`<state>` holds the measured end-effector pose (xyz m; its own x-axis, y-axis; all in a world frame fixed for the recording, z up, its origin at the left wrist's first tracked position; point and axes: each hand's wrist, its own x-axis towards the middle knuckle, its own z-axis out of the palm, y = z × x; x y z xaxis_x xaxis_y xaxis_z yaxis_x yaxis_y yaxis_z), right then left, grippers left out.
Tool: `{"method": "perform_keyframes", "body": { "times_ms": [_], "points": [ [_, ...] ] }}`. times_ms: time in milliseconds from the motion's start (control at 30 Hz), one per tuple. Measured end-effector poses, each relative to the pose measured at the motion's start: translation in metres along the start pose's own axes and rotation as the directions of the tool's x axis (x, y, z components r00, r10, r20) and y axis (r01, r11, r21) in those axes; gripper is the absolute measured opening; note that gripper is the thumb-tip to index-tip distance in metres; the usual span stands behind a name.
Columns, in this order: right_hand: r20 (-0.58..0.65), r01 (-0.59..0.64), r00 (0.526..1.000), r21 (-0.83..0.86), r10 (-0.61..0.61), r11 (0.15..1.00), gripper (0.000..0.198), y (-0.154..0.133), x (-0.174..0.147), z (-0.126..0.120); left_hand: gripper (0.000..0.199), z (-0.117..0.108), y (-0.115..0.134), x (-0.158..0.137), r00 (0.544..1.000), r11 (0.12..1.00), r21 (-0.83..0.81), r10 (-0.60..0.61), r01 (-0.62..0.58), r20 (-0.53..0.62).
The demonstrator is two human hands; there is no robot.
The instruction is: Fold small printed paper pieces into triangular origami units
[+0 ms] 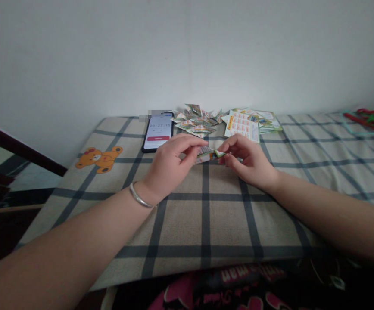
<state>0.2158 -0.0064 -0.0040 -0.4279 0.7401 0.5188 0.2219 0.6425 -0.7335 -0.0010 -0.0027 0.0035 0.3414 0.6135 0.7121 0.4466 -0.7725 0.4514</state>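
My left hand [177, 157] and my right hand [247, 159] meet over the middle of the table, with a small folded printed paper [206, 155] between them. The left thumb and fingers pinch its left end, and the right fingertips grip its right end. Green, white and orange print shows on the paper; part of it is hidden by my fingers. Just beyond my hands lies a pile of folded paper pieces [196, 120] with similar print. Right of that pile, flat printed sheets [243, 125] lie in a loose stack.
A phone [157, 132] showing a running timer lies left of the folded pieces. An orange bear figure [99, 159] is on the checked tablecloth [183, 224] at left. Red and green items [372, 120] sit at the far right. A white wall [187, 56] stands behind the table.
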Motion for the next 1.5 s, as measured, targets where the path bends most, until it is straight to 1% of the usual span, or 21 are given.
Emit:
{"method": "perform_keyframes", "body": {
  "times_ms": [100,167,233,400,567,667,767,833,933,1033,1133,1300,1400,1500],
  "points": [
    [0.045,0.007,0.999,0.024,-0.008,1.000,0.009,-0.001,-0.001,-0.001,0.017,0.002,-0.001,0.000,0.993,0.992,-0.057,-0.116,0.117,0.012],
    [0.049,0.005,0.999,0.024,-0.006,1.000,0.013,-0.002,-0.001,-0.001,0.016,0.004,-0.001,-0.001,0.988,0.984,-0.098,-0.151,0.152,0.021],
    [0.038,-0.001,0.999,0.003,0.001,1.000,0.016,-0.001,-0.001,0.000,0.016,0.004,-0.001,-0.001,0.987,0.979,-0.122,-0.158,0.162,0.040],
    [0.049,0.001,0.999,-0.014,0.000,1.000,0.017,0.000,0.000,0.001,0.016,0.004,0.001,-0.001,0.981,0.976,-0.118,-0.171,0.181,0.086],
    [0.048,0.006,0.999,0.010,-0.007,1.000,0.017,-0.001,0.001,0.001,0.013,0.007,-0.006,-0.003,0.970,0.964,-0.142,-0.205,0.223,0.127],
    [0.023,0.010,1.000,-0.016,-0.009,1.000,0.016,0.000,0.001,0.001,0.015,0.009,-0.008,-0.005,0.962,0.963,-0.135,-0.209,0.234,0.174],
    [-0.011,-0.002,1.000,-0.053,0.001,0.999,0.017,0.000,0.001,0.001,0.022,0.009,-0.007,-0.006,0.959,0.964,-0.149,-0.185,0.220,0.217],
    [-0.026,-0.012,1.000,-0.073,0.010,0.997,0.017,0.001,0.002,0.001,0.026,0.008,-0.005,-0.006,0.959,0.973,-0.143,-0.143,0.182,0.247],
    [-0.035,-0.015,0.999,-0.083,0.012,0.996,0.015,0.001,0.002,0.001,0.031,0.007,-0.001,-0.006,0.954,0.992,-0.076,-0.075,0.101,0.291],
    [-0.033,-0.023,0.999,-0.099,0.020,0.995,0.014,0.003,0.003,0.001,0.034,0.008,0.002,-0.006,0.947,0.997,-0.026,-0.060,0.072,0.316],
    [-0.013,-0.023,1.000,-0.118,0.021,0.993,0.015,0.003,0.003,0.002,0.035,0.008,0.003,-0.007,0.946,0.998,-0.015,-0.058,0.066,0.318],
    [0.015,0.004,1.000,-0.096,-0.002,0.995,0.016,0.002,0.004,0.002,0.042,0.010,0.003,-0.009,0.945,1.000,0.008,0.000,-0.002,0.326],
    [0.000,-0.006,1.000,-0.097,0.006,0.995,0.013,0.002,0.003,0.002,0.045,0.012,0.000,-0.011,0.951,0.999,0.043,-0.012,-0.001,0.308],
    [-0.015,-0.002,1.000,-0.103,0.000,0.995,0.010,0.002,0.003,0.003,0.041,0.013,-0.002,-0.011,0.957,0.997,0.080,-0.033,0.010,0.288]
  ]
}}
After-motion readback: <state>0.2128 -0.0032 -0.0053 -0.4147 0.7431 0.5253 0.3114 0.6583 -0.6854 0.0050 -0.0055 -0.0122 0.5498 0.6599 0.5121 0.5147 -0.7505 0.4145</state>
